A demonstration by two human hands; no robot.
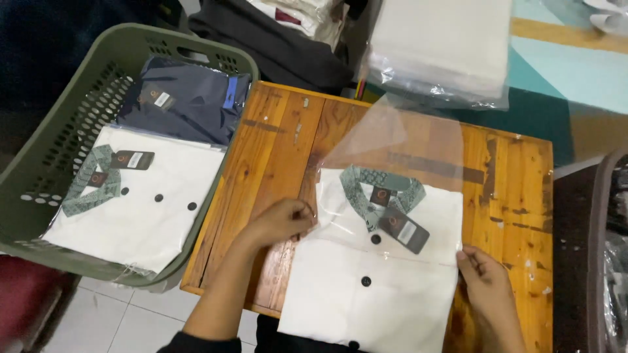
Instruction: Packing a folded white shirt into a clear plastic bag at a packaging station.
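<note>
A folded white shirt (pixel 373 294) with a patterned green collar, black buttons and a dark hang tag lies on a small wooden table (pixel 275 150). A clear plastic bag (pixel 392 140) covers its upper half and reaches toward the table's far edge. My left hand (pixel 281 221) pinches the bag's edge at the shirt's left side. On the shirt's right side, my right hand (pixel 487 287) grips the bag's edge next to the fabric.
A green plastic basket (pixel 62 117) at the left holds a bagged white shirt (pixel 131 209) and a bagged navy shirt (pixel 190 98). A stack of clear bags (pixel 441 52) lies beyond the table. Dark clothing (pixel 275 46) is piled behind. A grey bin edge (pixel 598 261) stands at right.
</note>
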